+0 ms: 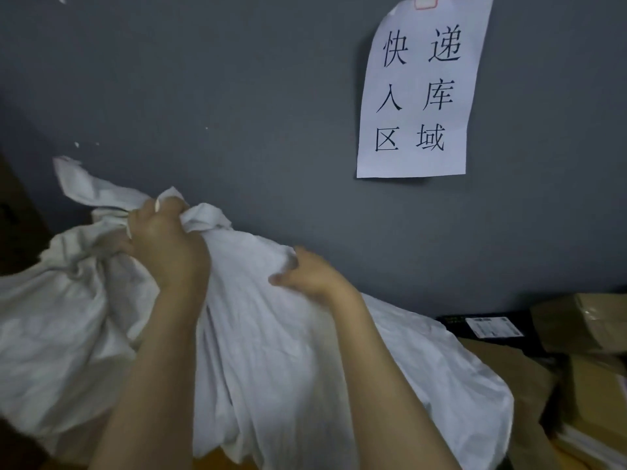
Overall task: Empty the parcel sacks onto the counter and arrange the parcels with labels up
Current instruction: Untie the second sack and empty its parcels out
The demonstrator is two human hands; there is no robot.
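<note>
A white paper sheet [420,93] hangs on the dark grey wall [237,96]. It is held at its top edge by a pale red-rimmed clip [425,1], which the frame cuts off. The sheet bears six black printed characters in three rows: 快递, 入库, 区域.

A large white woven sack [271,334] stands against the wall at centre. The left hand [166,242] clenches the sack's bunched neck, fingers closed round the fabric. The right hand [312,273] sits just beside and lower, its fingers curled into a fold of the cloth and its thumb pressing on it. The contents of the sack are hidden. A second, off-white crumpled sack [68,300] touches the first on the left, with its lower part out of frame.

To the right of the sack lies a flat black parcel [454,325] with a white printed label [493,327] facing up; the print is too small to read. A brown cardboard box wrapped in clear tape [583,320] sits beside it, cut off by the right edge. A brown paper parcel [509,374] lies partly under the sack's edge. The counter surface is covered. A dark shape at the left edge cannot be made out.
</note>
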